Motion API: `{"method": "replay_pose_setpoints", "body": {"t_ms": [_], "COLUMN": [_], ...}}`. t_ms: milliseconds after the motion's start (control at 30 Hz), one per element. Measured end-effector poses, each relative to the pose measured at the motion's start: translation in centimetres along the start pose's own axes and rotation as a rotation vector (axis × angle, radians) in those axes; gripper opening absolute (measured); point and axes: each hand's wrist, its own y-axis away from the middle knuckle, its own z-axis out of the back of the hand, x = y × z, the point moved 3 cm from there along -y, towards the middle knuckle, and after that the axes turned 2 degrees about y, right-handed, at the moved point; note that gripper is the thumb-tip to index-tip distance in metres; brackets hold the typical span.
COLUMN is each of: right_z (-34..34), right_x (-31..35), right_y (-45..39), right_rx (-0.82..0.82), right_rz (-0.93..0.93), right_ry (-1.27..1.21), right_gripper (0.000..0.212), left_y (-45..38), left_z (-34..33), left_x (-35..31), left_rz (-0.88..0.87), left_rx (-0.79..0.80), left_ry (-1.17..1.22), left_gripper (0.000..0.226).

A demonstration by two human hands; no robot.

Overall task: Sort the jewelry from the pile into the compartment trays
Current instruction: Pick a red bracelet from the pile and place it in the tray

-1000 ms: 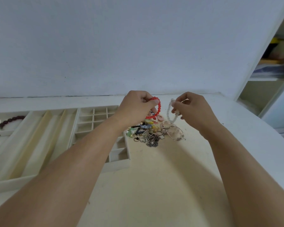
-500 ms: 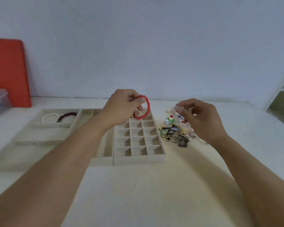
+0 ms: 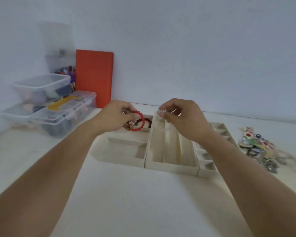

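Head view: left hand [image 3: 112,117] pinching red bead bracelet [image 3: 139,120] above far-left tray compartment [image 3: 148,129], dark bracelet [image 3: 146,121] already inside. Right hand [image 3: 183,115] pinching pale, blurred beaded piece [image 3: 161,113] over long-slot tray [image 3: 171,165]. Judged early: jewelry pile [image 3: 258,149] large, off right, most compartments bare. White tabletop [image 3: 135,202]; plain wall; clear storage boxes [image 3: 46,106], red board [image 3: 94,77] far left.
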Motion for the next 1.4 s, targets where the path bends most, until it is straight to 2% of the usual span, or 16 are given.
{"method": "replay_pose_setpoints", "body": {"t_ms": [233,467,767,967,1167,1400], "right_z": [-6.6,-7.6,-7.4,-7.3,-7.0,-6.6], "right_x": [0.8,0.5,0.0,-0.1,0.1,0.2], "right_y": [-3.8,-4.0,-3.9,-3.9,-4.0,-4.1], "right_rx": [0.041,0.100,0.092,0.088,0.073,0.060], "right_rz": [-0.070,-0.083,-0.083,-0.091,-0.090,-0.090], "right_ry": [0.097,0.191,0.230,0.239,0.230,0.233], "right_gripper": [0.005,0.005,0.007,0.008,0.006,0.005], "left_y": [-0.8,-1.6,-2.2,-2.4,-2.3,-1.8], "left_z": [1.6,1.4,1.4,1.7,1.8,0.8], "left_x": [2.3,3.4,4.7,4.9,4.8,3.4], "left_rz": [0.053,0.068,0.032,0.029,0.031,-0.001], "left_rx": [0.139,0.203,0.141,0.122,0.110,0.105], "left_ry": [-0.140,-0.199,-0.478,-0.567,-0.625,-0.642], "left_gripper": [0.008,0.004,0.010,0.027,0.034,0.020]}}
